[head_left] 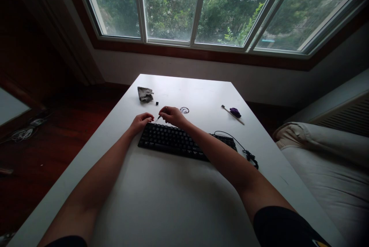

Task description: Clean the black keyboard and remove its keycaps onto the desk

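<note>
A black keyboard point(170, 138) lies across the white table, its right part partly covered by my right forearm. My right hand point(172, 116) is above the keyboard's back left part, pinching a keycap puller point(157, 119) with thin wire prongs that point down at the top row of keys. At the back left corner of the keyboard is my left hand point(142, 119), fingers loosely curved and apart, with nothing visible in them. Just beyond the hands sits a small black keycap point(157, 103).
A crumpled grey cloth point(145, 94) lies at the back left. Behind my right hand is a small round object point(184, 110). A brush point(233, 115) and a purple bundle point(235, 112) lie at the right. The keyboard's cable point(250, 156) is bunched near the right edge.
</note>
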A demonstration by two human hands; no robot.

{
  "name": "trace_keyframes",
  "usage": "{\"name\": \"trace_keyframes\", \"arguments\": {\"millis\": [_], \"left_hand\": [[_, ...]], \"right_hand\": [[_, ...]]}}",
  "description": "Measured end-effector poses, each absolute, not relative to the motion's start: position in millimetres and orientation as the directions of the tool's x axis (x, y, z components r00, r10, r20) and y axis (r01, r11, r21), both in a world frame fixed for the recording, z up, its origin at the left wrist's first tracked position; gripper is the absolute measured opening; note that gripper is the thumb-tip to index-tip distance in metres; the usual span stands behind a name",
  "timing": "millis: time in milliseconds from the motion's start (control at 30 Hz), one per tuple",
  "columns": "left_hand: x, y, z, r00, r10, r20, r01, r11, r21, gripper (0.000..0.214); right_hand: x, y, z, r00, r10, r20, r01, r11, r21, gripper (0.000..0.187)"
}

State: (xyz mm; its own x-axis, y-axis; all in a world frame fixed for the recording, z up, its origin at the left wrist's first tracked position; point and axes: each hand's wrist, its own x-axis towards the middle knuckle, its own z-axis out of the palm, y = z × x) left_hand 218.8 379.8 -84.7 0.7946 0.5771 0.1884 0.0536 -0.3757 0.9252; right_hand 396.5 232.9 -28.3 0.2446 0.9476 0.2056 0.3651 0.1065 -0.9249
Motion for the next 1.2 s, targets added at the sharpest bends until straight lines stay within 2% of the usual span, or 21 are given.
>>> {"name": "trace_keyframes", "arguments": {"millis": [333,667,1200], "left_hand": [[217.6,376.3,-81.0,0.797,0.580,0.168,0.089,-0.389,0.917,0.030],[217.9,379.1,-82.7,0.801,0.568,0.186,0.075,-0.405,0.911,0.028],[218.2,384.6,-89.0,0.810,0.559,0.178,0.073,-0.397,0.915,0.030]], "right_hand": [[392.2,237.3,-20.6,0.163,0.960,0.226,0.552,0.101,-0.828,0.013],[376.6,246.5,9.4,0.033,0.969,0.243,0.770,0.130,-0.625,0.012],[371.9,252.1,13.5,0.059,0.979,0.197,0.861,0.050,-0.506,0.021]]}}
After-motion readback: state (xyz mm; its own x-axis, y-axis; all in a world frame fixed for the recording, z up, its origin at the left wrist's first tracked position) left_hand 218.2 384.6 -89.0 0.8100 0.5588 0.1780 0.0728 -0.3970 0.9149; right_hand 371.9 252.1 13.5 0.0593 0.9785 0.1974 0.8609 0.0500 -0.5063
